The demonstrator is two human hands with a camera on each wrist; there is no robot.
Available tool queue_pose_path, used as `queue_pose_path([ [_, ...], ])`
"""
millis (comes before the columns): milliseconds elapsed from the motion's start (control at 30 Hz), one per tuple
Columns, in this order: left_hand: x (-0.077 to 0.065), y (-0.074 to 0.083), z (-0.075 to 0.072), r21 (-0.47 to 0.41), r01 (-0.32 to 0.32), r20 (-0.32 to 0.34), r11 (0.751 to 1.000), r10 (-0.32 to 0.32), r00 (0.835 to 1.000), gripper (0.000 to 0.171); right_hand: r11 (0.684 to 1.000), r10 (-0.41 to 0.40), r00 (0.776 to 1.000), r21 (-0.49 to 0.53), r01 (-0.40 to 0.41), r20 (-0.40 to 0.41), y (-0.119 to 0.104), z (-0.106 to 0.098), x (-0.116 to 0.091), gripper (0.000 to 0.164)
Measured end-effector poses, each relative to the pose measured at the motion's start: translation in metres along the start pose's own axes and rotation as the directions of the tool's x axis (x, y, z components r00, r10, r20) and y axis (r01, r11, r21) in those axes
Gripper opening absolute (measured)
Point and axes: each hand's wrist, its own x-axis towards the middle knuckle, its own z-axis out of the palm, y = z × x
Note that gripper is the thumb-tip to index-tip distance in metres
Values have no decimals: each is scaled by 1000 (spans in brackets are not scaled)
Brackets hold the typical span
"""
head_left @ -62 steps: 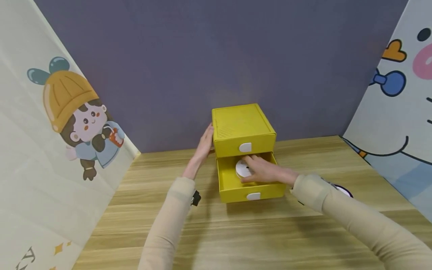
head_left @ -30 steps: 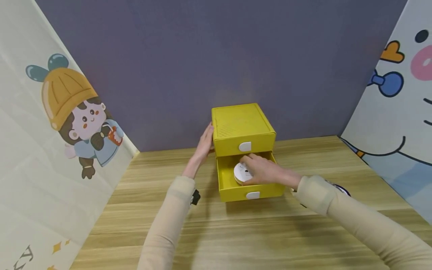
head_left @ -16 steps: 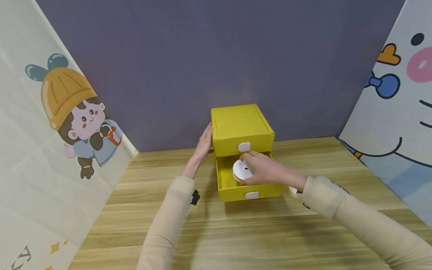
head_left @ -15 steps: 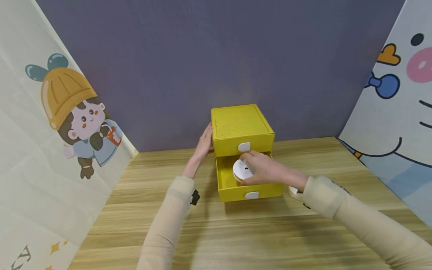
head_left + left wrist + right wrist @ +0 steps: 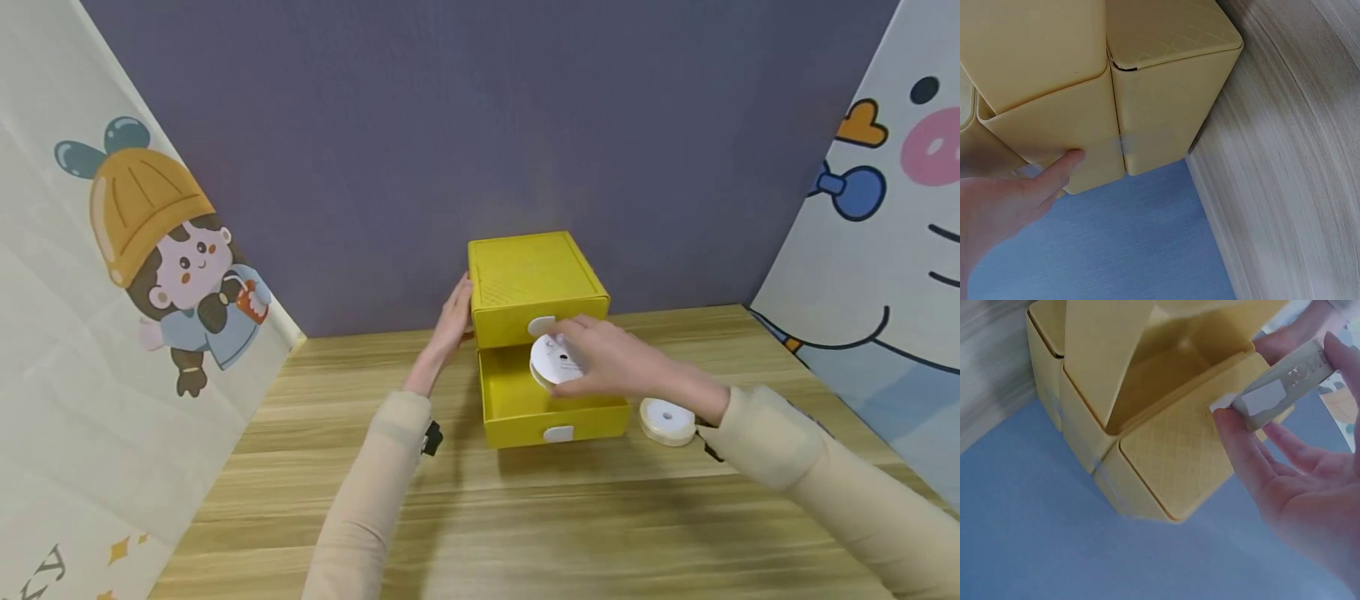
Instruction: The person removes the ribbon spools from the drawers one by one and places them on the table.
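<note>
A yellow two-drawer box stands on the wooden table against the dark wall. Its lower drawer is pulled out and its upper one is closed. My right hand pinches a white ribbon spool between thumb and fingers, raised just above the lower drawer. Seen from the right wrist, the spool is edge-on, with a white label on its rim. Straight fingers of my left hand rest against the box's left side; the left wrist view has a fingertip of this hand on the yellow wall.
Another spool, white with a cream edge, lies flat on the table right of the drawer. Printed cartoon panels flank the table, and a dark wall closes the back.
My right hand has taken the spool up out of the lower drawer and moved slightly right. The other spool on the table has come into view. My left hand stays against the box.
</note>
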Motion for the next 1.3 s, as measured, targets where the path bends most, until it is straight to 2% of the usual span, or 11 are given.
queue_pose_path([
  [267, 0, 0, 0, 3, -14, -2, 1000, 14, 1000, 61, 1000, -24, 999, -21, 23, -46, 6, -10, -20, 69],
  [533, 1, 0, 2, 7, -11, -1, 1000, 11, 1000, 61, 999, 17, 998, -28, -19, -67, 18, -13, -45, 71],
  [667, -1, 0, 2, 7, -9, 3, 1000, 8, 1000, 60, 997, 76, 996, -10, -76, -50, 22, -13, -59, 73],
  [867, -1, -1, -1, 18, -18, 7, 1000, 18, 1000, 61, 991, 131, 990, -8, -131, -46, 33, -9, -78, 76],
  [1100, 0, -1, 0, 24, -7, 3, 1000, 7, 1000, 61, 990, 135, 988, -26, -137, -77, 48, -5, -103, 80],
  [1300, 0, 0, 0, 11, 3, -1, 1000, -3, 1000, 62, 989, 143, 985, -20, -146, -97, 62, 10, -121, 78],
])
